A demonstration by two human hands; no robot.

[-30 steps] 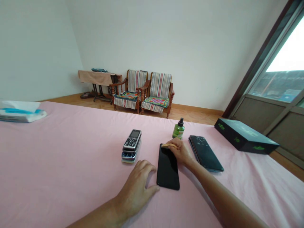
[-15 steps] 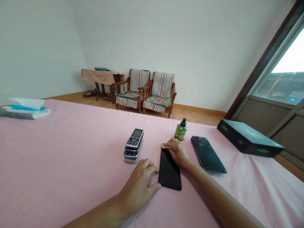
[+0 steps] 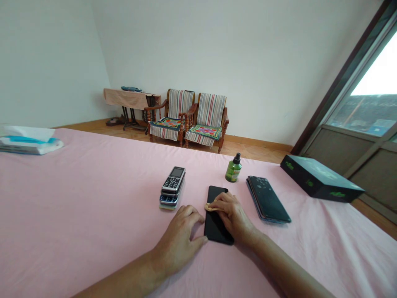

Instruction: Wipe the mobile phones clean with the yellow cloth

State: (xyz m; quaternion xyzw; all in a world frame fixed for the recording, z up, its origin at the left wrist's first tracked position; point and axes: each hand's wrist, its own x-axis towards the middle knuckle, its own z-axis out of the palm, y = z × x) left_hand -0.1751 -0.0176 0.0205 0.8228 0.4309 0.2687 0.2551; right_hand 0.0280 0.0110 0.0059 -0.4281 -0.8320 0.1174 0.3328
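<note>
A black smartphone (image 3: 214, 227) lies flat on the pink cloth between my hands. My right hand (image 3: 231, 213) presses a small yellowish cloth (image 3: 211, 207) onto its screen, and the fingers cover part of both. At the phone's left edge, my left hand (image 3: 181, 236) rests with thumb and fingers apart, the fingertips against the phone's side. Left of the phone is a stack of keypad phones (image 3: 173, 184). Right of it lies a stack of dark smartphones (image 3: 268, 198). A green spray bottle (image 3: 233, 169) with a black top stands just beyond my right hand.
Pink cloth (image 3: 93, 198) covers the broad surface. A black box with green print (image 3: 319, 178) sits at the right, a pack of tissues (image 3: 29, 142) at the far left. Beyond the far edge stand two wooden armchairs (image 3: 207, 116) and a small covered table (image 3: 130, 98).
My right hand has drawn the yellowish cloth from the phone's top end down toward the middle of its screen. My left hand stays at the phone's left edge. The view has shifted slightly.
</note>
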